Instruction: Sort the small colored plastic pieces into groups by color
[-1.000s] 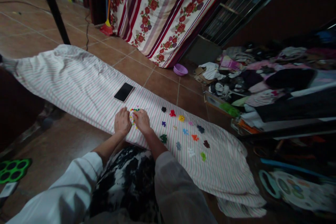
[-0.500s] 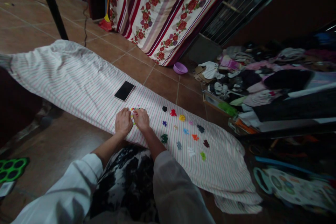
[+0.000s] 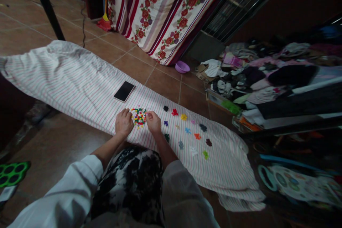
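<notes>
A mixed spread of tiny red, yellow, green and white pieces [image 3: 139,117] lies on the striped cloth [image 3: 80,74] between my hands. My left hand [image 3: 124,123] rests palm down at its left edge, fingers stretched along the cloth. On the other side, my right hand [image 3: 154,122] is closed in a pinch at the spread's right edge; whatever its fingertips hold is too small to make out. Right of it lie several little single-colour heaps, among them a black heap [image 3: 166,108], a red heap [image 3: 175,112], a yellow heap [image 3: 184,117] and an orange heap [image 3: 197,136].
A dark-screened phone [image 3: 124,91] lies on the cloth beyond my left hand. Past the cloth, a purple bowl [image 3: 182,67] stands on the tiled floor near a floral curtain [image 3: 155,10]. Clothes [image 3: 264,74] are piled at the right.
My right hand has moved right, off the mixed pieces, uncovering them. My left hand has barely shifted. The whole view has slid slightly.
</notes>
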Demonstrator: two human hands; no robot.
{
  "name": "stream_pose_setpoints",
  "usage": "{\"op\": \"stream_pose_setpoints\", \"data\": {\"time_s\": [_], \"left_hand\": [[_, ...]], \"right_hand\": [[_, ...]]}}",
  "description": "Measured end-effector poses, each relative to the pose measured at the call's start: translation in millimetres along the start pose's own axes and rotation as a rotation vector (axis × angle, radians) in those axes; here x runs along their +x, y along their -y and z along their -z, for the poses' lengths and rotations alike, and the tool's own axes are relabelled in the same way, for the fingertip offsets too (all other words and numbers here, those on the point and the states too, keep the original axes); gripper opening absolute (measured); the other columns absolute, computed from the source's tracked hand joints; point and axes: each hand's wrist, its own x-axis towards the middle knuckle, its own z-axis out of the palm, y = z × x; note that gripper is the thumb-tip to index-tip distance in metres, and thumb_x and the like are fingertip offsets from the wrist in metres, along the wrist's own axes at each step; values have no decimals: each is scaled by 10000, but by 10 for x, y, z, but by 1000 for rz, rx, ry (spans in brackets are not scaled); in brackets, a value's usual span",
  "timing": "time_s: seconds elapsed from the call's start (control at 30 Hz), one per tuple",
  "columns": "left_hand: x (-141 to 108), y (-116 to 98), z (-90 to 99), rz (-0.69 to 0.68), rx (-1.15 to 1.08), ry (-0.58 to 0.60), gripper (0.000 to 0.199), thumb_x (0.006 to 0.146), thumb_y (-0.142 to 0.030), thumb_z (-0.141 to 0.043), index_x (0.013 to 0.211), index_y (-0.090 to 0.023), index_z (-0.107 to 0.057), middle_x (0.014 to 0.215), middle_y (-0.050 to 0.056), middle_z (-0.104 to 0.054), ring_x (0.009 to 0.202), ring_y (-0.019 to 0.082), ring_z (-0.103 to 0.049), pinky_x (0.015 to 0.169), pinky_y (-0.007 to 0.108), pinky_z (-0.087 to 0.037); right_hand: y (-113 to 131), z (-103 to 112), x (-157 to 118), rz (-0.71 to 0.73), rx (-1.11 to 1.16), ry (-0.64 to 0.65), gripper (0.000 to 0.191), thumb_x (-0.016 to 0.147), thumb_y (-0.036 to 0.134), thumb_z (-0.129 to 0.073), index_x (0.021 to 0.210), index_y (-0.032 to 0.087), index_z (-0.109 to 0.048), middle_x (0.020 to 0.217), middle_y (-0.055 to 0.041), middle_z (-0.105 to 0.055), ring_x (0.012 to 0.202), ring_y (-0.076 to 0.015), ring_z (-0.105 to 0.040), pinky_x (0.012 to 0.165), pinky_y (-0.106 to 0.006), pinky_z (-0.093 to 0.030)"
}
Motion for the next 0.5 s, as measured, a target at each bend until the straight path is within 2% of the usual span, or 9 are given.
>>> {"op": "stream_pose_setpoints", "data": {"time_s": [0.2,0.5], "left_hand": [[4,-10,39,-3,33,24,233,852,-151,-467,963,-149,-672,1300,166,-651,1272,326,-543,1045,486,-432],[3,20,23,-31,44,1,230,882,-181,-448,957,-165,-665,1267,165,-661,1253,324,-545,1021,493,-431]], "right_hand": [[-88,85,-84,-16,-36,-17,196,839,198,-531,961,212,-684,880,-13,-704,789,-153,-642,794,-279,-523],[-276,207,-165,-36,-88,-31,194,892,219,-538,989,215,-706,924,-34,-714,824,-156,-648,814,-273,-513]]}}
